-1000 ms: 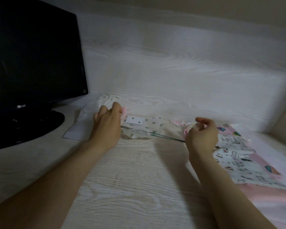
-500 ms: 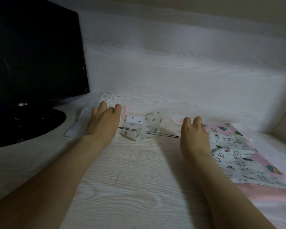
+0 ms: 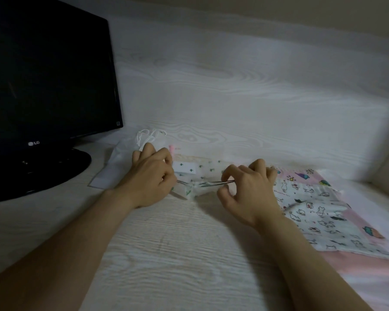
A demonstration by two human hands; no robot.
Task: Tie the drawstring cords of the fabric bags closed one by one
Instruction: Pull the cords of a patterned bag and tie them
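A small white fabric bag with green cactus print (image 3: 202,176) lies on the desk, its mouth gathered into a bunch near its front edge. A thin dark drawstring cord (image 3: 213,182) runs taut through that bunch. My left hand (image 3: 151,176) pinches the cord's left end. My right hand (image 3: 247,189) pinches the right end between thumb and forefinger, its other fingers curled. A plain white bag (image 3: 119,162) with white cords lies behind my left hand. A white cat-print bag (image 3: 312,209) rests on a pink printed bag (image 3: 305,176) at the right.
A black monitor (image 3: 47,81) on a round stand (image 3: 54,169) fills the left side. A pale wood-grain wall panel (image 3: 234,97) rises behind the bags. The wood-grain desk (image 3: 177,254) stretches toward me. Pink fabric (image 3: 357,270) lies at the near right.
My right hand moved left toward the cactus bag and both hands now pinch the cord ends. The bag's mouth has bunched tighter between them.
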